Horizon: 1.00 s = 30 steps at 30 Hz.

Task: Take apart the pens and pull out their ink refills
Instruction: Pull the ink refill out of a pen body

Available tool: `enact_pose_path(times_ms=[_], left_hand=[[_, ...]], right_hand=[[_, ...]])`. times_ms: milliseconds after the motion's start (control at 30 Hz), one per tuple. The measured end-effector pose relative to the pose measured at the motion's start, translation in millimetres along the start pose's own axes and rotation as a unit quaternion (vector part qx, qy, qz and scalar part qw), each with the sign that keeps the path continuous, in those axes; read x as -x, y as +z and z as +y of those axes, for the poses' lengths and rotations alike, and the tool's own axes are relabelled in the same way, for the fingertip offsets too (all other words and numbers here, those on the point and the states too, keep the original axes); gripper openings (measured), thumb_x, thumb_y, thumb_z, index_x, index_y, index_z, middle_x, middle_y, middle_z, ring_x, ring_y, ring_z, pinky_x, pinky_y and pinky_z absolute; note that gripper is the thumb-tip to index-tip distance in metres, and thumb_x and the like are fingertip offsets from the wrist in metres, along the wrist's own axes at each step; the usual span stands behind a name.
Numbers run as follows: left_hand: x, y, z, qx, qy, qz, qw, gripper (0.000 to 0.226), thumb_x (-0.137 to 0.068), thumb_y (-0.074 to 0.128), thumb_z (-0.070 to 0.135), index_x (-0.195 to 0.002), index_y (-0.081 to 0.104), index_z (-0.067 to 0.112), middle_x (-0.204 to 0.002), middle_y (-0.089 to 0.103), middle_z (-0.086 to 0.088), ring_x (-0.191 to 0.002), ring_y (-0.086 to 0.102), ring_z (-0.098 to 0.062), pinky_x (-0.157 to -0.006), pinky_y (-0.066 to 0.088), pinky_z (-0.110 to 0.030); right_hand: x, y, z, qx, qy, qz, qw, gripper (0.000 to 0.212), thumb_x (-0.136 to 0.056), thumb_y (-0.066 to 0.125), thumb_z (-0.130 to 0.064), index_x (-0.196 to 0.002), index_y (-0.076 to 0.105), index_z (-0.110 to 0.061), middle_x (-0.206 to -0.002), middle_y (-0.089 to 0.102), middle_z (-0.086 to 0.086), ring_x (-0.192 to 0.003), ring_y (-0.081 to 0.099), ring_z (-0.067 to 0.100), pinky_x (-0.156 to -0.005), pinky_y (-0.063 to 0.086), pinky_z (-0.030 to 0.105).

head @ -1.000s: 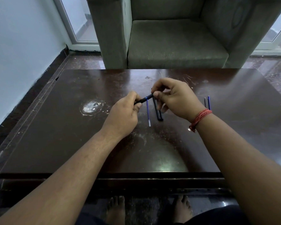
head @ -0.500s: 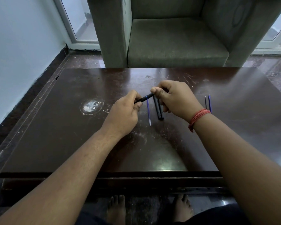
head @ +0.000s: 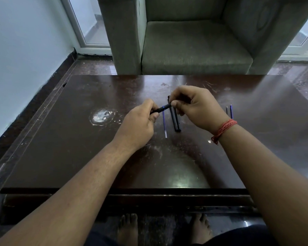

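A black pen with a blue band (head: 161, 109) is held above the dark wooden table (head: 78, 148), gripped at both ends. My left hand (head: 140, 125) pinches its lower left end, and my right hand (head: 194, 107) pinches its upper right end. Under the hands a thin blue ink refill (head: 164, 124) lies on the table, pointing towards me. Beside it on the right lie black pen barrels (head: 174, 119). To the right of my right wrist lie two more thin refills (head: 229, 111), one dark and one blue.
A grey-green armchair (head: 194, 47) stands just behind the table's far edge. A white scuffed patch (head: 101, 116) marks the table left of my hands. A pale wall runs along the left. My bare feet (head: 128, 228) show below the table's near edge.
Both hands keep their hold on the pen in almost the same place; my right hand's fingers have shifted slightly at its end. The parts on the table have not moved.
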<state>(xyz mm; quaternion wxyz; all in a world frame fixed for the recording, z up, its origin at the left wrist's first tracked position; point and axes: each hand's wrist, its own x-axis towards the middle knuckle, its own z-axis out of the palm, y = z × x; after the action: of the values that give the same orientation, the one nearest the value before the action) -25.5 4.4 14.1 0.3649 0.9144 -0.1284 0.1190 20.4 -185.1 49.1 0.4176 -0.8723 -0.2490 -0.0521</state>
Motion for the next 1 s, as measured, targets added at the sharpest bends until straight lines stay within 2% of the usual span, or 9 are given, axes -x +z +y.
enact_pose_path(times_ms=[133,233,333,533,600,667,700,800,1000], left_hand=[[0.3,0.4,-1.4,-0.003,-0.001,0.000,1.000,0.005,-0.100,0.052,0.014,-0.096,0.051,0.017,-0.080,0.059,-0.001,-0.069,0.053,-0.015,-0.058,0.036,-0.026],[-0.2,-0.9,-0.5,0.005,-0.004,-0.001,1.000,0.004,-0.100,0.052,0.014,-0.098,0.051,0.017,-0.082,0.060,0.000,-0.070,0.054,-0.013,-0.059,0.039,-0.026],[0.2,-0.9,1.0,0.003,-0.003,-0.003,1.000,0.006,-0.100,0.052,0.014,-0.096,0.050,0.019,-0.080,0.059,0.001,-0.067,0.051,-0.010,-0.058,0.034,-0.023],[0.8,-2.6,1.3,-0.004,0.001,0.009,1.000,0.008,-0.099,0.053,0.013,-0.095,0.049,0.018,-0.080,0.058,0.002,-0.067,0.050,-0.007,-0.058,0.032,-0.021],[0.6,-2.6,2.6,-0.001,0.001,0.006,1.000,0.007,-0.099,0.053,0.013,-0.095,0.049,0.018,-0.081,0.057,0.003,-0.068,0.050,-0.007,-0.058,0.033,-0.021],[0.2,-2.3,4.0,0.004,-0.001,0.005,1.000,0.007,-0.099,0.053,0.013,-0.096,0.050,0.018,-0.081,0.057,0.003,-0.069,0.052,-0.009,-0.058,0.036,-0.022],[0.0,-2.1,4.3,0.006,-0.001,0.005,1.000,0.007,-0.099,0.053,0.013,-0.095,0.050,0.018,-0.081,0.058,0.002,-0.069,0.052,-0.010,-0.059,0.037,-0.023],[1.2,-1.2,3.7,0.002,0.004,0.007,1.000,0.009,-0.099,0.052,0.012,-0.093,0.049,0.019,-0.079,0.058,0.001,-0.069,0.053,-0.015,-0.058,0.038,-0.026],[0.7,-1.4,2.5,-0.013,0.005,0.032,0.999,0.008,-0.098,0.053,0.012,-0.091,0.051,0.015,-0.078,0.060,-0.003,-0.070,0.056,-0.019,-0.058,0.047,-0.036]], right_hand=[[-3.0,5.8,-1.0,0.067,0.035,0.006,0.997,0.021,-0.097,0.059,-0.028,-0.085,0.066,-0.012,-0.066,0.064,-0.001,-0.056,0.063,0.017,-0.057,0.056,0.034],[-0.3,3.7,-0.3,0.008,0.004,-0.014,1.000,0.008,-0.093,0.066,-0.017,-0.100,0.066,-0.017,-0.081,0.065,-0.003,-0.067,0.068,0.009,-0.066,0.056,0.023],[0.1,4.0,1.3,0.031,-0.024,-0.008,0.999,0.008,-0.091,0.067,-0.009,-0.093,0.070,-0.016,-0.074,0.065,-0.003,-0.063,0.063,0.009,-0.063,0.056,0.027],[-4.5,10.3,-2.5,0.147,-0.008,0.000,0.989,0.032,-0.100,0.052,-0.035,-0.077,0.063,-0.016,-0.062,0.063,0.006,-0.058,0.061,0.024,-0.054,0.051,0.036],[-3.0,7.8,-2.0,0.101,0.003,-0.015,0.995,0.024,-0.099,0.056,-0.032,-0.084,0.066,-0.017,-0.067,0.065,-0.001,-0.060,0.063,0.013,-0.058,0.054,0.032],[-0.1,4.2,-1.2,0.049,-0.021,-0.018,0.998,0.006,-0.094,0.064,-0.018,-0.098,0.068,-0.018,-0.078,0.065,-0.006,-0.069,0.062,0.003,-0.067,0.051,0.019],[0.7,3.1,-0.1,0.036,-0.032,-0.016,0.999,0.011,-0.091,0.066,-0.011,-0.100,0.068,-0.017,-0.082,0.066,-0.004,-0.073,0.063,0.005,-0.070,0.051,0.018],[-0.1,6.4,1.1,0.044,-0.029,-0.006,0.999,0.008,-0.091,0.065,-0.006,-0.089,0.068,-0.014,-0.077,0.068,0.003,-0.067,0.063,0.016,-0.063,0.055,0.032],[-4.7,14.1,-2.4,0.100,-0.013,0.017,0.995,0.015,-0.096,0.060,-0.018,-0.083,0.067,-0.014,-0.064,0.064,0.005,-0.058,0.056,0.022,-0.053,0.045,0.030]])
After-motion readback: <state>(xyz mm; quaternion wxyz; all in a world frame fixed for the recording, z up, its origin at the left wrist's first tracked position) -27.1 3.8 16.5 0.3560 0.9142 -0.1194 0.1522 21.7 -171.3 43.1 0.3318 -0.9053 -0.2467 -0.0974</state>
